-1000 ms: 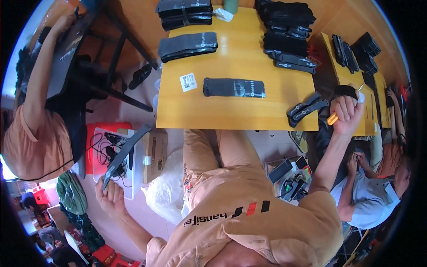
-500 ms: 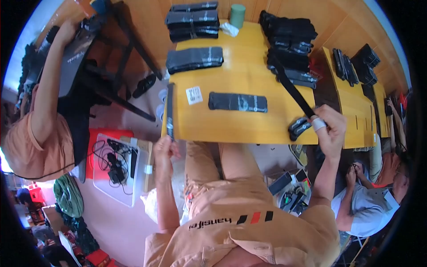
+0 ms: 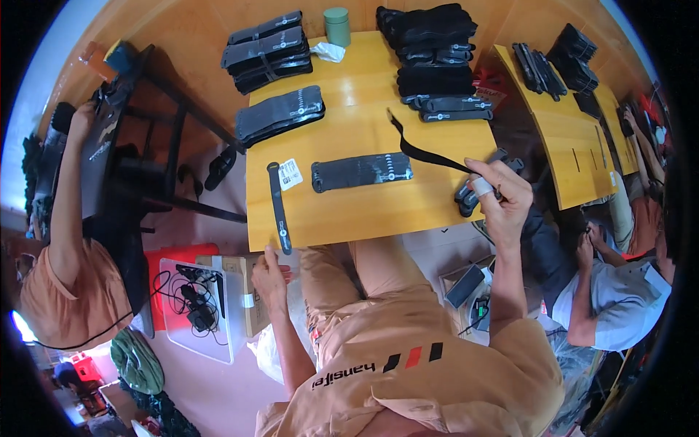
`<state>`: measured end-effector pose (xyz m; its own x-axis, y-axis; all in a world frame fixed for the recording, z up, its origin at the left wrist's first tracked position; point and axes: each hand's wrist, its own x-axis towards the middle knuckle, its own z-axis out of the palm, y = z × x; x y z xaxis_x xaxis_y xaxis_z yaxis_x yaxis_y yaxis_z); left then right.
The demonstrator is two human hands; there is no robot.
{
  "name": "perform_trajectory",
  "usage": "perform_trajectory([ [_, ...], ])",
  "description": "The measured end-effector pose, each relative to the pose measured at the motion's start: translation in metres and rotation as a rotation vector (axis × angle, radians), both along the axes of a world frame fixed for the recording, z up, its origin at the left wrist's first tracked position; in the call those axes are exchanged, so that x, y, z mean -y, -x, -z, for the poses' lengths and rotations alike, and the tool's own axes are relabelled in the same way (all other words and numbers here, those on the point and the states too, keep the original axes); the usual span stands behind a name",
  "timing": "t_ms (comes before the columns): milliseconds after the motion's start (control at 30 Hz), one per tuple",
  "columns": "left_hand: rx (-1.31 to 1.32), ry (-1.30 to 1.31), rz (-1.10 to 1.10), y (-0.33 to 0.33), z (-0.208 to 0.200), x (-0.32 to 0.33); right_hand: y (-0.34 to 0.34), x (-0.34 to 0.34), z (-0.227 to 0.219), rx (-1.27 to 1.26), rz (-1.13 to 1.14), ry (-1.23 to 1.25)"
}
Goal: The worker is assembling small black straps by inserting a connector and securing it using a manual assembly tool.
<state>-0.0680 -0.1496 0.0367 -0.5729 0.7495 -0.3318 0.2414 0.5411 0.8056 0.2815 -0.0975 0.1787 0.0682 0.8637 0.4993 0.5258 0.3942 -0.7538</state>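
A black webbing strap (image 3: 437, 158) is pinched in my right hand (image 3: 506, 195), its free end curving up and left over the table. White tape wraps one finger of that hand. Beside it, partly hidden, lie dark curved pieces (image 3: 464, 199), perhaps buckles. My left hand (image 3: 271, 282) is just off the table's front edge, thumb up and fingers apart, holding nothing I can see. A narrow dark strap with a slotted end (image 3: 279, 207) lies on the table by that thumb. Right of it lies a flat bundle of dark straps (image 3: 349, 173).
On the yellow table (image 3: 342, 218) are a white label (image 3: 290, 175), strap stacks (image 3: 280, 116), black strap piles (image 3: 437, 80), a green canister (image 3: 337, 28) and crumpled tissue (image 3: 328, 52). A clear bin of cables (image 3: 200, 313) stands on the floor at left. Other people sit on both sides.
My left hand has let go of the narrow strap, which now lies on the table. The right hand has shifted left and lower, and its strap now curves leftward. The view has turned slightly.
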Motion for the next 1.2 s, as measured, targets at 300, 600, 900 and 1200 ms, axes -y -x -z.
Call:
perform_trajectory([
  [300, 0.866, -0.314, 0.462, -0.067, -0.048, 0.018, 0.050, 0.019, 0.033, -0.135, -0.294, 0.165],
  [600, 1.111, -0.297, 0.289, -0.082, -0.038, -0.007, 0.047, 0.031, 0.087, -0.337, -0.159, 0.574],
  [900, 0.847, -0.129, 0.222, -0.061, -0.022, -0.027, 0.022, 0.015, 0.119, -0.426, -0.052, 0.725],
  [1200, 0.705, -0.236, 0.282, -0.052, -0.012, -0.083, 0.027, -0.036, 0.135, -0.513, -0.012, 0.671],
])
